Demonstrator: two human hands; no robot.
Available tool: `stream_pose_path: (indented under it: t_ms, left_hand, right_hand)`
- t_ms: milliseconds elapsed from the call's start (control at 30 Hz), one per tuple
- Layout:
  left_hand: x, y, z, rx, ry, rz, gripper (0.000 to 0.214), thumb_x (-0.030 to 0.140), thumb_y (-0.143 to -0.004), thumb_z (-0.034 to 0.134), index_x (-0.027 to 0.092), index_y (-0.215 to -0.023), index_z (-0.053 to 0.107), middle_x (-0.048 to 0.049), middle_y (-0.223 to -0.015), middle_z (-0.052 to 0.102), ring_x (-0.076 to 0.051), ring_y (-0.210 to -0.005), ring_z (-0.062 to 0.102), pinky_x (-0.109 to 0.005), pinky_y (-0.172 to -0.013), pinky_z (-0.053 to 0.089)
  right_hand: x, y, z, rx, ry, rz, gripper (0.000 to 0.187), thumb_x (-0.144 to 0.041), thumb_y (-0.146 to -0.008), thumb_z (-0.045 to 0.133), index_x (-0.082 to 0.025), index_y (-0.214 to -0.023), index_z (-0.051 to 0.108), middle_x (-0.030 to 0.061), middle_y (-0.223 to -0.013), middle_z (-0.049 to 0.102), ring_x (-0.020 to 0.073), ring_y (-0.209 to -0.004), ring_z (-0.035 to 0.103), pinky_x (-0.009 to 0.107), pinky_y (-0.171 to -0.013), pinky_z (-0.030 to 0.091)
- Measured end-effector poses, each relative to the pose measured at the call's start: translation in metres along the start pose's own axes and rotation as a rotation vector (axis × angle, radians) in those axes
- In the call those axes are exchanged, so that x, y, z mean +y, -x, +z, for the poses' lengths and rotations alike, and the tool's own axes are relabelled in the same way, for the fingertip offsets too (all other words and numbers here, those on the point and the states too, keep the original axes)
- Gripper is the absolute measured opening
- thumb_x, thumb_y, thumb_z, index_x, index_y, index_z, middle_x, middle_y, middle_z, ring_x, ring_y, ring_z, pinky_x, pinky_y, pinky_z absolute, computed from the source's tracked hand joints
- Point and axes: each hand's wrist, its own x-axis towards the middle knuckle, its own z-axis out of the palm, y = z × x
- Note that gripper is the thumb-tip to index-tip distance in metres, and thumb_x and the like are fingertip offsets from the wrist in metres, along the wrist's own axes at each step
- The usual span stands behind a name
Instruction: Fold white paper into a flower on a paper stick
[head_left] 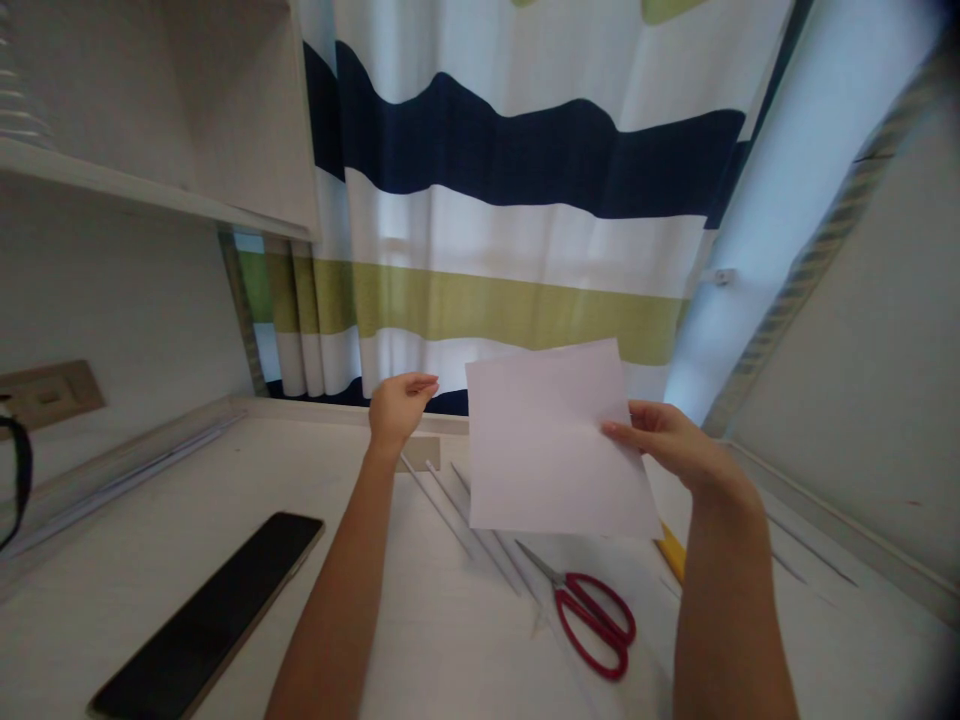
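A square sheet of white paper (551,450) is held up over the desk, its face towards me. My right hand (667,445) pinches it at the right edge, thumb on the near side and the other fingers mostly hidden behind. To the left of the sheet, apart from it, my left hand (405,405) is raised with its fingers pressed together, and nothing shows in them. Below the paper lie scissors (592,610) with red handles, blades pointing up and left. Several thin white sticks (442,505) lie on the desk between my hands, partly hidden by the sheet.
A black phone (217,610) lies at the front left of the white desk (300,470). Something yellow (673,553) shows beside my right forearm. More thin sticks (810,550) lie at the right. A striped curtain (510,240) hangs behind, and a shelf (150,190) overhangs the left.
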Motion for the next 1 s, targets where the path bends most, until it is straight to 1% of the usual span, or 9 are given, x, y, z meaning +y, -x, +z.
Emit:
stream_pose_path:
  t_ms: [133,267,400,500,633,733,833,900,1000]
  left_hand:
    - [0.004,0.001,0.002,-0.114,0.248,-0.138,0.056,0.062,-0.072,0.038,0.013,-0.087,0.062,-0.0105,-0.087,0.067,-0.021,-0.083,0.061,-0.03,-0.074,0.045]
    - [0.006,0.015,0.017,-0.338,0.505,-0.281,0.065,0.066,-0.076,0.025,0.014,-0.103,0.056,-0.0115,-0.112,0.057,-0.02,-0.102,0.054,-0.029,-0.078,0.045]
    - [-0.002,0.062,0.027,-0.566,0.661,-0.46,0.071,0.07,-0.072,0.025,0.013,-0.1,0.057,-0.0133,-0.098,0.063,-0.025,-0.095,0.057,-0.036,-0.077,0.045]
    - [-0.011,0.11,0.021,-0.713,0.777,-0.653,0.065,0.067,-0.071,0.035,0.014,-0.101,0.057,-0.0114,-0.086,0.066,-0.027,-0.086,0.06,-0.038,-0.074,0.045]
    - [-0.025,0.161,0.005,-0.764,0.848,-0.817,0.048,0.046,-0.072,0.054,0.012,-0.105,0.054,-0.0109,-0.08,0.067,-0.026,-0.078,0.063,-0.036,-0.07,0.047]
    - [-0.034,0.182,-0.003,-0.74,0.9,-0.866,0.048,0.029,-0.069,0.061,0.013,-0.113,0.048,-0.0103,-0.088,0.066,-0.023,-0.082,0.062,-0.034,-0.075,0.046]
    - [-0.037,0.191,-0.006,-0.716,0.955,-0.865,0.051,0.02,-0.068,0.063,0.016,-0.116,0.045,-0.0099,-0.098,0.063,-0.021,-0.088,0.06,-0.033,-0.08,0.044]
    - [-0.035,0.192,-0.007,-0.724,1.023,-0.832,0.052,0.019,-0.069,0.062,0.017,-0.118,0.044,-0.0103,-0.104,0.06,-0.021,-0.092,0.058,-0.033,-0.084,0.042]
    - [-0.032,0.193,-0.007,-0.749,1.086,-0.796,0.051,0.024,-0.071,0.062,0.018,-0.118,0.045,-0.01,-0.105,0.06,-0.022,-0.095,0.057,-0.033,-0.085,0.04]
  right_hand:
    - [-0.001,0.003,0.0,-0.011,0.015,-0.016,0.041,-0.044,-0.058,0.066,-0.014,-0.085,0.064,0.007,-0.077,0.068,0.018,-0.061,0.061,0.029,-0.056,0.049]
    - [-0.004,0.003,0.0,-0.01,0.046,-0.033,0.039,-0.044,-0.062,0.062,-0.015,-0.088,0.062,0.0072,-0.078,0.068,0.0178,-0.06,0.061,0.029,-0.056,0.049]
    - [-0.006,-0.001,0.004,-0.009,0.125,-0.038,0.035,-0.041,-0.067,0.057,-0.015,-0.09,0.06,0.0066,-0.079,0.067,0.0174,-0.062,0.061,0.029,-0.058,0.049]
    - [-0.003,0.002,0.019,-0.034,0.24,-0.043,0.027,-0.038,-0.068,0.057,-0.016,-0.084,0.061,0.0058,-0.076,0.067,0.0176,-0.061,0.06,0.027,-0.052,0.045]
    - [0.008,0.025,0.052,-0.038,0.409,-0.067,0.021,-0.035,-0.069,0.056,-0.019,-0.081,0.063,0.0016,-0.062,0.063,0.0164,-0.055,0.056,0.025,-0.049,0.039]
    - [0.013,0.05,0.076,-0.063,0.474,-0.067,0.024,-0.037,-0.072,0.053,-0.021,-0.087,0.064,0.0015,-0.062,0.063,0.0164,-0.055,0.055,0.027,-0.051,0.039]
    - [0.017,0.07,0.092,-0.132,0.432,-0.017,0.038,-0.043,-0.076,0.048,-0.023,-0.107,0.056,0.0046,-0.079,0.067,0.0183,-0.062,0.06,0.03,-0.055,0.045]
    - [0.019,0.08,0.1,-0.179,0.362,-0.037,0.043,-0.043,-0.079,0.044,-0.024,-0.117,0.048,0.0062,-0.098,0.065,0.0205,-0.079,0.061,0.033,-0.064,0.049]
    - [0.024,0.092,0.109,-0.211,0.391,-0.264,0.039,-0.036,-0.083,0.041,-0.025,-0.12,0.045,0.0052,-0.119,0.053,0.0213,-0.108,0.049,0.039,-0.086,0.044]
